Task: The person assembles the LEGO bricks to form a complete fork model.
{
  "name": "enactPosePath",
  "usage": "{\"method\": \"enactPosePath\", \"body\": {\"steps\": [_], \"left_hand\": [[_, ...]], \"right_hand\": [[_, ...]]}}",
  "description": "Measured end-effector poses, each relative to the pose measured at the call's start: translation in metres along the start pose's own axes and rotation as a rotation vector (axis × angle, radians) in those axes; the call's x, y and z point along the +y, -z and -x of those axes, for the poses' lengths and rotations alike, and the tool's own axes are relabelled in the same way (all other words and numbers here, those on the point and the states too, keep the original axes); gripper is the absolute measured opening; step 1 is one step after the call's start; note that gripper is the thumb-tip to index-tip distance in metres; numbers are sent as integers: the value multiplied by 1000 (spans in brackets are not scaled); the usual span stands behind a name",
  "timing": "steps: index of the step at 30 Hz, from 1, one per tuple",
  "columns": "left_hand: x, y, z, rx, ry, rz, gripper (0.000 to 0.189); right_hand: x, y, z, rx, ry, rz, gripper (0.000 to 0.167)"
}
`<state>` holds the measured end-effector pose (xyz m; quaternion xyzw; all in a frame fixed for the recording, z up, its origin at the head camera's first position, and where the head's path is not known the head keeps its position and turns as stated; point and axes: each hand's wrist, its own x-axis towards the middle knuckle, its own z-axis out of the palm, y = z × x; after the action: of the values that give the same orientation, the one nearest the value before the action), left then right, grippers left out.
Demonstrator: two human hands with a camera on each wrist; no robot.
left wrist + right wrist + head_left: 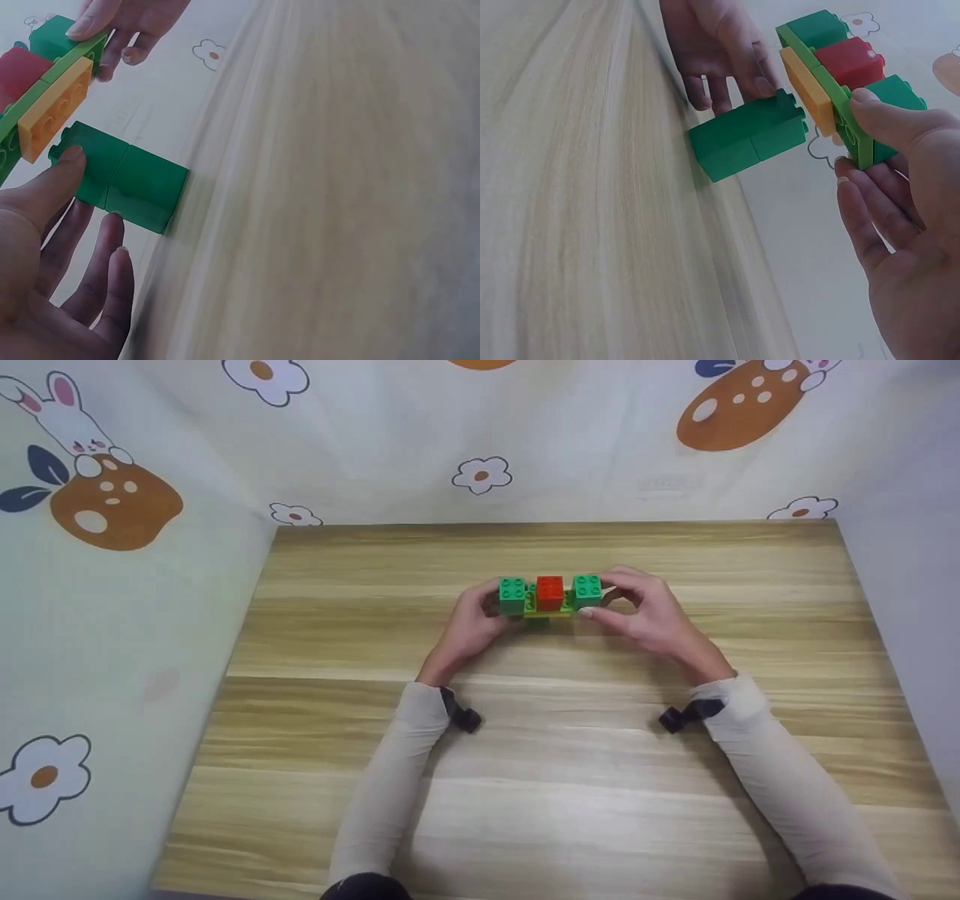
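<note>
My right hand [646,613] pinches the right end of a toy brick assembly. On its lime-green base [853,133] sit a left green brick [512,596], a red brick [550,595] in the middle and a right green brick [587,592]. Against the underside is an orange brick [58,111]. Below this assembly, a stack of two dark green bricks [131,174] stands on the table, its top studs showing and a gap above them in the wrist views. My left hand [472,622] holds that stack near its top, thumb on one side.
The wood-grain table [570,810] spreads around both arms. Behind it hangs a patterned cloth wall [390,457], with more pale wall at the left and right. Black wrist cameras, a left one [466,718] and a right one [675,720], sit at the cuffs.
</note>
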<state>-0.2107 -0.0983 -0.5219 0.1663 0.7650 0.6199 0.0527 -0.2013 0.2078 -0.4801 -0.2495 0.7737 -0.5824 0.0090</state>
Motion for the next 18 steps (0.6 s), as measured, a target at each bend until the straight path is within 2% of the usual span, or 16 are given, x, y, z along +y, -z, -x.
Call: {"method": "enactPosePath", "body": {"steps": [8,12,18], "left_hand": [[4,-5,5,-44,18,-42,42],[5,-8,8,-50,50,-68,43],[4,-8,11,-38,45,-83,53]], "right_hand": [[-2,-2,-2,44,13,3,37],[-3,-2,-1,52,-9,8,39],[-4,-3,-1,55,-18,12,40]]}}
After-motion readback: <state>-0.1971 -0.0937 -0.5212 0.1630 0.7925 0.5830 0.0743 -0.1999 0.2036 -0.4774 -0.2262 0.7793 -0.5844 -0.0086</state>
